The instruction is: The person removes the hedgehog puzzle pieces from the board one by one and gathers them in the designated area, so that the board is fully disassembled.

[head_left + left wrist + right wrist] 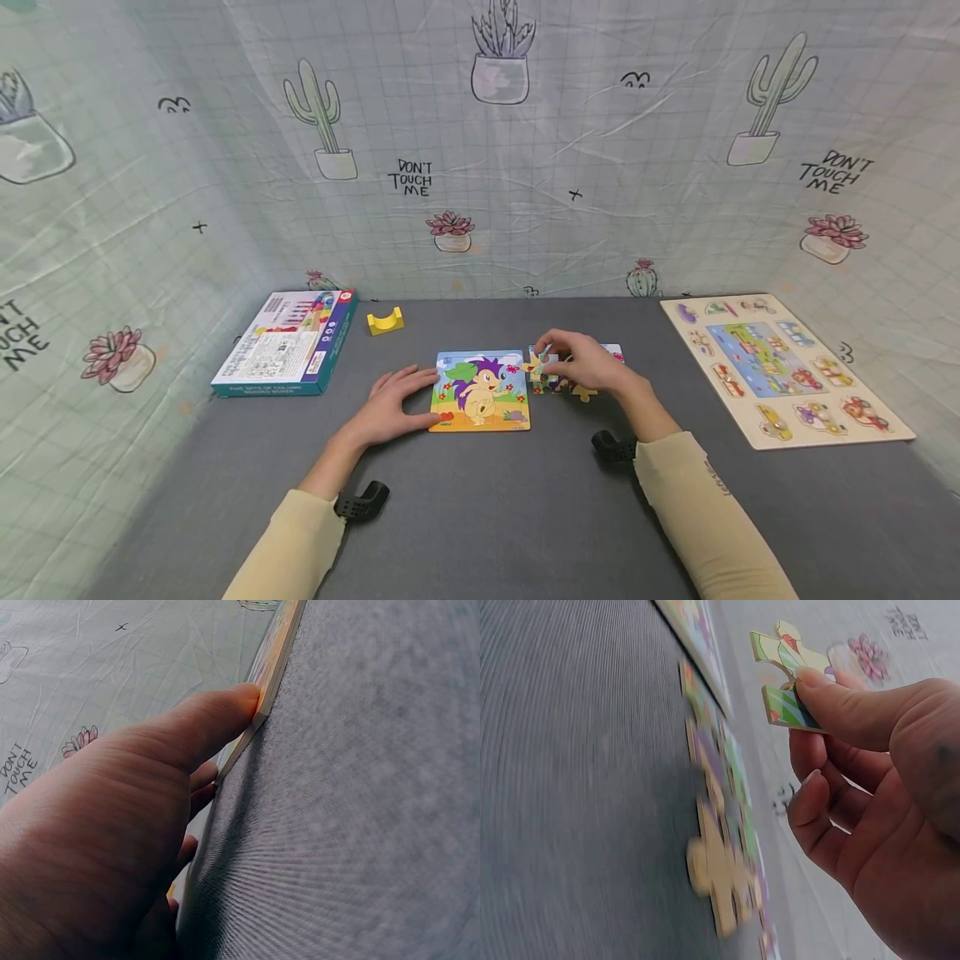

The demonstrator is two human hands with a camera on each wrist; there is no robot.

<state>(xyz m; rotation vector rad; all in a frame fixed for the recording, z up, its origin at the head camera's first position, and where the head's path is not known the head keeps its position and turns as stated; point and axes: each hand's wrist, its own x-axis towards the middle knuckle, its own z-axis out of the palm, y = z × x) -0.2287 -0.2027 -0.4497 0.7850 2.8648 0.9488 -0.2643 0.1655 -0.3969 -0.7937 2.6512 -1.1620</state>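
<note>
A picture board (pixel 487 396) showing a purple-spined hedgehog lies flat on the table in the middle of the head view. My left hand (pixel 388 408) rests at its left side, thumb on the front corner and fingers spread along the edge. Raised over the table, my right hand (pixel 583 362) pinches a jigsaw puzzle piece (pixel 781 709) between thumb and fingers; green and pale yellow show on it. Below that hand, several jigsaw pieces (pixel 724 870) lie clustered just right of the board, partly hidden by the hand in the head view.
A boxed toy set (pixel 281 346) lies at the left, with a yellow arched block (pixel 386 322) near it. On the right lies a wooden peg puzzle board (pixel 693 350). A printed cloth (pixel 525 167) hangs behind the grey table (pixel 480 517).
</note>
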